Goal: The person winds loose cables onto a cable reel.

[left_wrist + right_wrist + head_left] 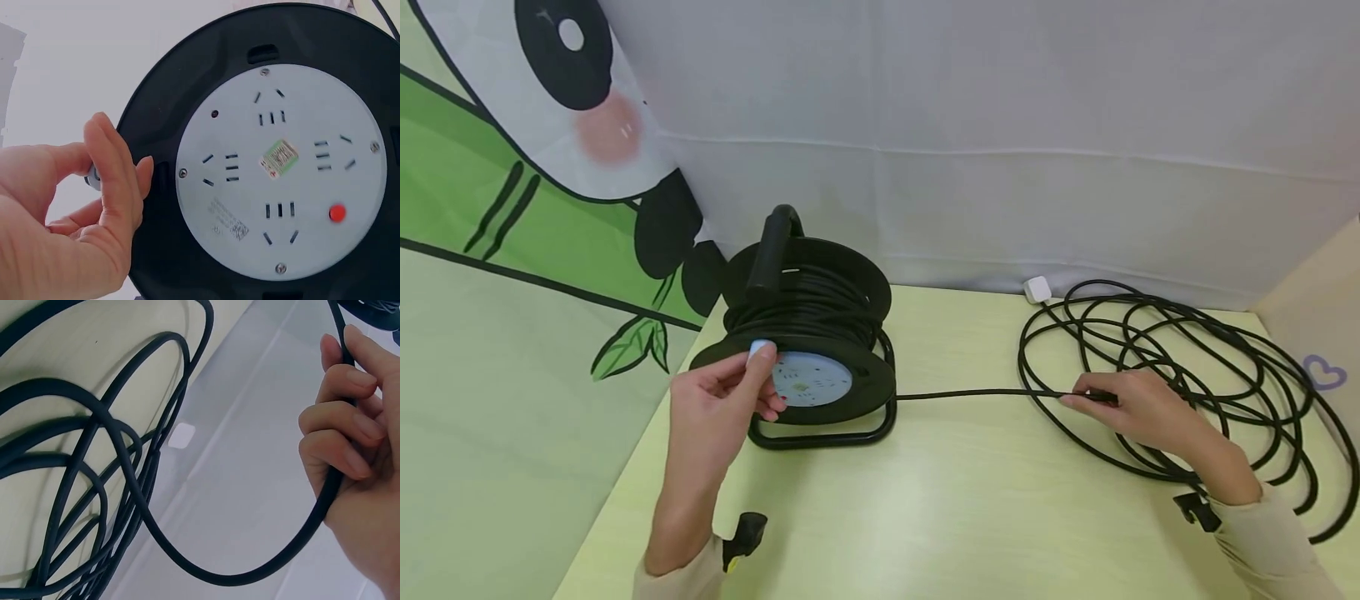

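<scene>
A black cable reel (868, 387) stands on the table at left centre, with black cable (808, 304) wound on its drum. Its round front carries a pale socket plate (281, 125) with several outlets and a red button (337, 213). My left hand (718, 408) pinches the small pale crank knob (760, 345) at the left of the reel's front disc; in the left wrist view the fingers mostly hide it. From the reel a taut stretch of cable (962, 392) runs right into my right hand (1153, 412), whose fingers curl round it.
Loose loops of cable (1228, 335) spread over the right side of the table (955, 500). A white plug (1037, 289) lies at the back by the grey cloth backdrop (955, 208). The reel has a black carrying handle (769, 258) on top and a tubular stand (827, 442) below.
</scene>
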{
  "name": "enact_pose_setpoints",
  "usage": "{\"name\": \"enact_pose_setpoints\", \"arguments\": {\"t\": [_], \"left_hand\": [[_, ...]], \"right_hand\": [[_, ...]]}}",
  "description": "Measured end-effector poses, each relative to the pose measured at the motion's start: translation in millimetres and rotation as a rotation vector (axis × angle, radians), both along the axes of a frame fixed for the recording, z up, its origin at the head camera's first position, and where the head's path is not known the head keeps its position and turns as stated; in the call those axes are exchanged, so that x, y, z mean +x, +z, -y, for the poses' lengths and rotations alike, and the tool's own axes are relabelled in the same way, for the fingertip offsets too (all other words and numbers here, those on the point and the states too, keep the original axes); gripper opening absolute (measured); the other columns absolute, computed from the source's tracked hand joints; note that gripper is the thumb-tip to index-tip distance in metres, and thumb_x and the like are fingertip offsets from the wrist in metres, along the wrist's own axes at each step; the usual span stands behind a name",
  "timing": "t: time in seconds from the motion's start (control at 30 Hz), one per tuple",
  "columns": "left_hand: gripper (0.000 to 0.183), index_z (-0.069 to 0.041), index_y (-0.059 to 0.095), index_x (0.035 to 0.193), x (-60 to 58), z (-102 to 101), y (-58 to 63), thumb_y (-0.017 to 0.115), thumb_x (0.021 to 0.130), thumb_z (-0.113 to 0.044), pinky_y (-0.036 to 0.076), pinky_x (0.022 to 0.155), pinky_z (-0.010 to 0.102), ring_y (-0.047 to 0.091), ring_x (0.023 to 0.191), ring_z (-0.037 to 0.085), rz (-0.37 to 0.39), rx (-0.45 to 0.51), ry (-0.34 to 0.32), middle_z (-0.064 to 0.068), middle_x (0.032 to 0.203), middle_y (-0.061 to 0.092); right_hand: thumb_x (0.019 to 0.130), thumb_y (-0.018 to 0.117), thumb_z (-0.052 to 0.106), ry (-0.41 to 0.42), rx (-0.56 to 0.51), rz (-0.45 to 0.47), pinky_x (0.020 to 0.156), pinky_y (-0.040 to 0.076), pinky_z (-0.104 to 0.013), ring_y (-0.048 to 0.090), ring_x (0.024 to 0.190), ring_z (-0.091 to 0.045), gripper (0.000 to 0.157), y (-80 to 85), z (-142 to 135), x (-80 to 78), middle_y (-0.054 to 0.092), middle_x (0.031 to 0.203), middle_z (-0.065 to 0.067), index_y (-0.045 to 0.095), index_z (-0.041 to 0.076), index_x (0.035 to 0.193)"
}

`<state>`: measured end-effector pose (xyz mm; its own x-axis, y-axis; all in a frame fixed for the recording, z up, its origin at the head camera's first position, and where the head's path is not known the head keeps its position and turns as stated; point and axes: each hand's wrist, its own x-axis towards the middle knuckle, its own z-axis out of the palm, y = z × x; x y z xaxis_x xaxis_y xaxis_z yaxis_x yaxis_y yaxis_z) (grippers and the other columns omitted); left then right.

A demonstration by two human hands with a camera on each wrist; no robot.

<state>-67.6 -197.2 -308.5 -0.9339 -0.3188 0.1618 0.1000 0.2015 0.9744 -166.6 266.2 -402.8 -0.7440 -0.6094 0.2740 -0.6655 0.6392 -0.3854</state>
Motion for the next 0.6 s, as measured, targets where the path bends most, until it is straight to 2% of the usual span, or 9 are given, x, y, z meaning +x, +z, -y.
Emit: {"name": "enact_pose_setpoints", "arguments": {"t": [0.13, 0.27, 0.4, 0.6], "left_hand": [[0.030, 0.013, 0.071, 0.093, -2.0, -7.7, -1.5, 0.070, 0.100, -0.016, 0.060, 0.055, 0.025, 0.065, 0.053, 0.019, -0.025, -0.038, -0.028, 0.008, 0.064, 0.065], [0.030, 0.012, 0.071, 0.091, -3.5, -13.7, -4.6, 0.069, 0.100, -0.016, 0.061, 0.056, 0.027, 0.066, 0.053, 0.019, -0.039, -0.040, -0.045, 0.009, 0.064, 0.065], [0.028, 0.012, 0.072, 0.092, -4.3, -19.7, -8.3, 0.069, 0.101, -0.015, 0.061, 0.056, 0.028, 0.066, 0.053, 0.021, -0.047, -0.031, -0.057, 0.009, 0.065, 0.065], [0.034, 0.013, 0.068, 0.082, -6.7, -31.0, -15.1, 0.068, 0.101, -0.015, 0.061, 0.056, 0.029, 0.066, 0.053, 0.022, -0.074, -0.027, -0.108, 0.012, 0.063, 0.064]], "right_hand": [[0.098, 0.072, 0.027, 0.008, 0.014, 0.061, 0.046, 0.030, -0.018, 0.030, 0.050, 0.007, 0.005, 0.3, 5.6, 0.4, 0.048, 0.065, 0.028, 0.073, 0.024, 0.095], [0.099, 0.071, 0.024, 0.023, 0.008, 0.103, 0.049, 0.035, -0.019, 0.032, 0.050, 0.007, 0.003, -0.7, 12.6, 0.5, 0.057, 0.071, 0.026, 0.074, 0.022, 0.098], [0.097, 0.073, 0.020, 0.056, -0.015, 0.076, 0.051, 0.039, -0.019, 0.037, 0.052, 0.008, 0.002, -2.2, 20.2, -0.1, 0.062, 0.075, 0.023, 0.075, 0.020, 0.098], [0.097, 0.073, 0.019, 0.083, -0.039, -0.008, 0.052, 0.040, -0.019, 0.041, 0.056, 0.007, 0.001, -3.8, 31.5, -4.1, 0.063, 0.077, 0.021, 0.074, 0.019, 0.096]]}}
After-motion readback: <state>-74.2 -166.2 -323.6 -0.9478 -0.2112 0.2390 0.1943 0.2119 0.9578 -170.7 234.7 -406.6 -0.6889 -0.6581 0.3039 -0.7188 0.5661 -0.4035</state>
